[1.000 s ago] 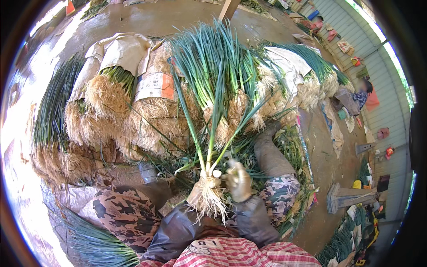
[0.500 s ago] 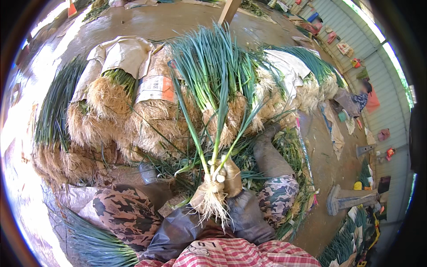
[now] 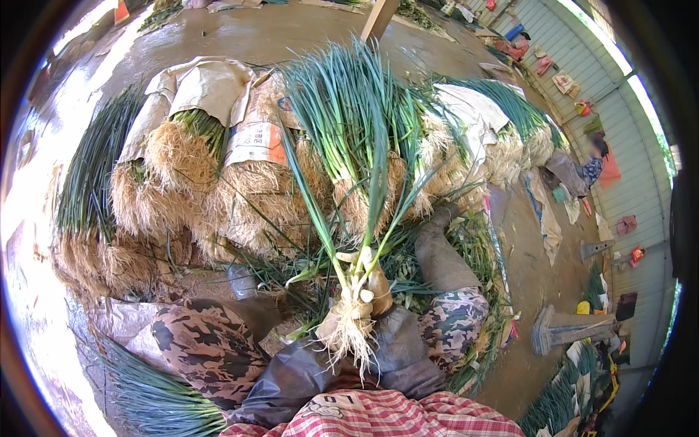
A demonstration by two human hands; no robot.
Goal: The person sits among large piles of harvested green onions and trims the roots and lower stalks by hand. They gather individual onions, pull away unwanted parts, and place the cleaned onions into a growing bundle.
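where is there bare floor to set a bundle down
Bare floor shows beyond the bundles, left of the post, and at right between the leaves and the grey stand. Crowded: straight ahead, where bundles sit side by side, and between the legs, strewn with leaves.
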